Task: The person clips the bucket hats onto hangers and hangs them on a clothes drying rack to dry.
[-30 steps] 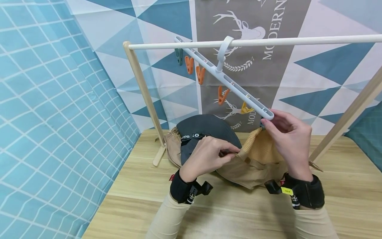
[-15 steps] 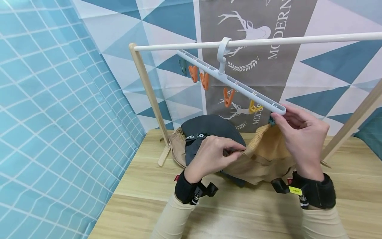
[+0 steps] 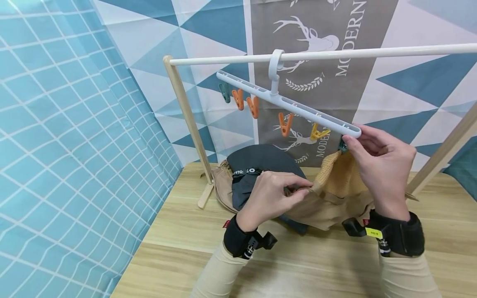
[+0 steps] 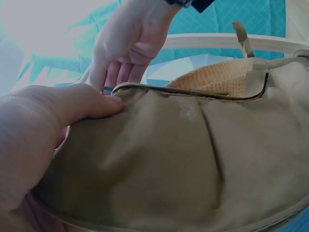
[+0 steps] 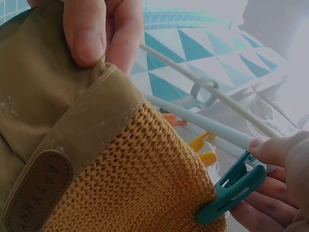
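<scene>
My left hand (image 3: 273, 192) pinches the fabric edge of a tan hat (image 3: 316, 209) between thumb and fingers. The hat has a yellow knit-mesh section (image 5: 140, 174) and a brown oval label (image 5: 38, 193). A teal clip (image 5: 231, 188) bites the mesh corner, hanging under the right end of a pale blue clip hanger (image 3: 316, 118). My right hand (image 3: 387, 165) holds that hanger end, thumb in front and fingers behind, right beside the clip. The hanger's hook (image 3: 275, 68) loops over a white rail (image 3: 346, 53). A dark grey brim (image 3: 264, 159) lies behind my left hand.
Several unused clips dangle from the hanger, among them an orange clip (image 3: 285, 124) and a yellow clip (image 3: 319, 131). Wooden rack posts (image 3: 186, 111) stand at both sides on the wood-grain table (image 3: 179, 248). A patterned cloth (image 3: 220, 37) hangs close behind.
The hanger has turned on its hook, its right end moving right and slightly up with my right hand. My left hand has shifted a little right, still pinching the hat's edge.
</scene>
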`<state>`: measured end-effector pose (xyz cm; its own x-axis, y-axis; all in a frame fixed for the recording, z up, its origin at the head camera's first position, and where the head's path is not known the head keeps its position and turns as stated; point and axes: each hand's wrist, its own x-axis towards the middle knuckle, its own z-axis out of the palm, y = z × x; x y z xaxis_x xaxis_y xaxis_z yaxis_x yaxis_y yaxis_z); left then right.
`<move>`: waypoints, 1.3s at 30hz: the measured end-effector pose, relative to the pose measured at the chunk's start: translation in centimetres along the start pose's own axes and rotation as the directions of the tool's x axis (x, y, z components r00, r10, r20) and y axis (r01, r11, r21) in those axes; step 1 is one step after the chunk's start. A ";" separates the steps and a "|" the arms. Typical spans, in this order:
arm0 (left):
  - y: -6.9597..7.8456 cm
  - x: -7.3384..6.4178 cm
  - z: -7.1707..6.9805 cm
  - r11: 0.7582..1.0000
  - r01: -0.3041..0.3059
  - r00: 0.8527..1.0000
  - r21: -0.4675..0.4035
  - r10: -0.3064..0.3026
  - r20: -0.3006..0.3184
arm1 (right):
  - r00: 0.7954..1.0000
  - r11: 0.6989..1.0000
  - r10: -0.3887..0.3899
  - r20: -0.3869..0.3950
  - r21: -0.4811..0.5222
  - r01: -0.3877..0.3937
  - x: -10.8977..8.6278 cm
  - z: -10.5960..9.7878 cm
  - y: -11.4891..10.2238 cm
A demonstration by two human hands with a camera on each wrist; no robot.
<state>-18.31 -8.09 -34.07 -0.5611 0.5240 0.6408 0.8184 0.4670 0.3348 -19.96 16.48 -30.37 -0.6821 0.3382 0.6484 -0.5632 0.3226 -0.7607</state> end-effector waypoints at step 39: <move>0.4 0.5 1.7 0.992 -0.126 0.988 0.021 0.124 0.096 | 0.941 0.920 0.253 0.223 0.247 -0.306 5.0 -0.5 2.8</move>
<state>-18.44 -6.43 -34.81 -0.4646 0.6434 0.6084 0.8800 0.4117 0.2367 -24.69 19.51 -29.23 -0.8886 0.2033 0.4112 -0.4246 -0.0252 -0.9050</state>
